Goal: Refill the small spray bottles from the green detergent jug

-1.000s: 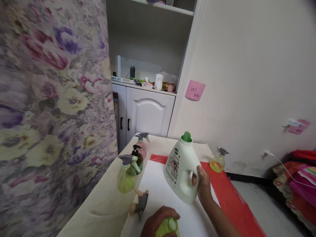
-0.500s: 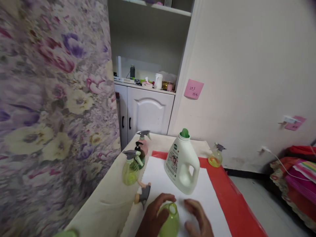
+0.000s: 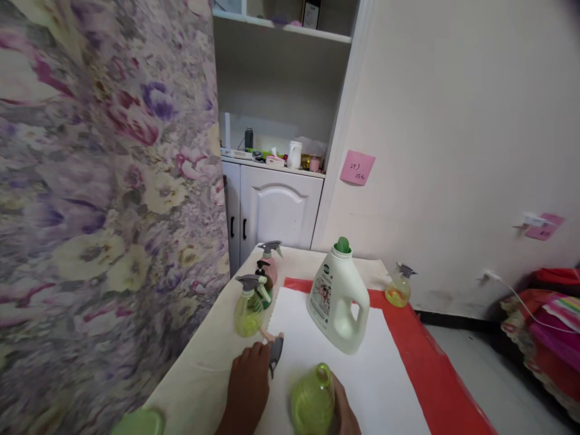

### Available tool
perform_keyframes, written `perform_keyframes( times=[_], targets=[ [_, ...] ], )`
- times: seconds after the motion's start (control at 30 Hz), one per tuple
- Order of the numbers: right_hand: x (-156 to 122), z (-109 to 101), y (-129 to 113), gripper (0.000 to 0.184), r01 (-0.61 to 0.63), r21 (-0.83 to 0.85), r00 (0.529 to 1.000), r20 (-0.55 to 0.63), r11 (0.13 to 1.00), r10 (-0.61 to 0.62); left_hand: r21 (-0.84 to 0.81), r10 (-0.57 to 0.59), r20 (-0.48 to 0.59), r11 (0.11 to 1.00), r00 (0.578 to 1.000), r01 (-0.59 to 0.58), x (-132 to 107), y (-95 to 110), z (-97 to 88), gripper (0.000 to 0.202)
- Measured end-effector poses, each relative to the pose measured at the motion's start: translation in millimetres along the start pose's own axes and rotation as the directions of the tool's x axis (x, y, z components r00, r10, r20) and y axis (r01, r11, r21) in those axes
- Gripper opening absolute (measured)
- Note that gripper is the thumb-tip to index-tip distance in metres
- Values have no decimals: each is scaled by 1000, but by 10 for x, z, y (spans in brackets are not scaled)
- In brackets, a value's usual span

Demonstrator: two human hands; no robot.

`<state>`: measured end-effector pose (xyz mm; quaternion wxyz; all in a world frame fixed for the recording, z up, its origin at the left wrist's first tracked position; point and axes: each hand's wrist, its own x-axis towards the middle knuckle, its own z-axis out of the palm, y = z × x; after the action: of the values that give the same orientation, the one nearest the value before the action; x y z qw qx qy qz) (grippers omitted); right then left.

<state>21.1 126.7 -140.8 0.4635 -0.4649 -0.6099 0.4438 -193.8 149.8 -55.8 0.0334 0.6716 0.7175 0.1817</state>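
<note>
My right hand [image 3: 345, 406] is wrapped round the right side of an uncapped, translucent yellow-green spray bottle [image 3: 312, 399]; most of its fingers are hidden behind the bottle. The bottle stands near the front of the white sheet [image 3: 353, 377], its open neck upward. To its left, my left hand [image 3: 249, 377] is closed over the collar end of a grey and peach trigger spray head [image 3: 276, 355] lying at the sheet's left edge. Behind the bottle stands a large pale green detergent jug [image 3: 338, 302] with a green piece in its mouth.
A green spray bottle [image 3: 249, 314], a dark pump bottle [image 3: 264, 281] and a pink spray bottle [image 3: 270, 263] stand at the left. Another spray bottle [image 3: 397, 289] with yellow liquid is at the right, on red paper [image 3: 408, 338]. A green object [image 3: 138, 423] lies front left.
My left hand has left the green bottle and moved left onto the spray head. My right hand has closed in on the bottle's right side. The view has shifted slightly.
</note>
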Motion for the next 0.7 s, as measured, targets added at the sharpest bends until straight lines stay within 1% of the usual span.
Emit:
perform_keyframes(
  times=[0.1, 0.27, 0.37, 0.43, 0.5, 0.53, 0.57, 0.6, 0.63, 0.7],
  targets=[
    [-1, 8, -85, 96, -6, -25, 1000, 1, 1000, 6, 55, 16, 20, 998, 1000, -17, 28, 8, -15, 47],
    [7, -26, -220, 91, 11, -63, 1000, -18, 998, -12, 73, 24, 0, 997, 1000, -24, 8, 74, -126, 40],
    [3, -53, -285, 88, 8, -102, 1000, -9, 995, -9, 29, 39, -19, 999, 999, -39, -54, 142, -222, 33],
    [-7, -52, -320, 87, 9, -105, 999, -33, 994, -12, -9, 56, -33, 998, 998, -56, -91, 166, -291, 29],
    [-19, -40, -348, 86, 13, -94, 996, -87, 996, -21, -150, 59, -100, 986, 993, -74, -122, 169, -366, 29],
    [-23, -36, -359, 85, 14, -88, 994, -110, 996, -24, -265, 44, -149, 961, 988, -83, -137, 167, -409, 30],
    [-25, -33, -369, 85, 15, -87, 993, -116, 996, -25, -396, 13, -192, 914, 981, -90, -153, 167, -459, 32],
    [-24, -34, -377, 84, 18, -90, 995, -98, 996, -27, -528, -33, -220, 844, 975, -90, -169, 172, -518, 33],
    [-20, -37, -385, 84, 22, -95, 997, -72, 995, -29, -647, -92, -227, 759, 970, -80, -187, 187, -588, 35],
    [-6, -44, -399, 85, 30, -110, 999, -26, 993, -33, -825, -212, -184, 564, 960, -34, -224, 254, -762, 40]
  ],
)
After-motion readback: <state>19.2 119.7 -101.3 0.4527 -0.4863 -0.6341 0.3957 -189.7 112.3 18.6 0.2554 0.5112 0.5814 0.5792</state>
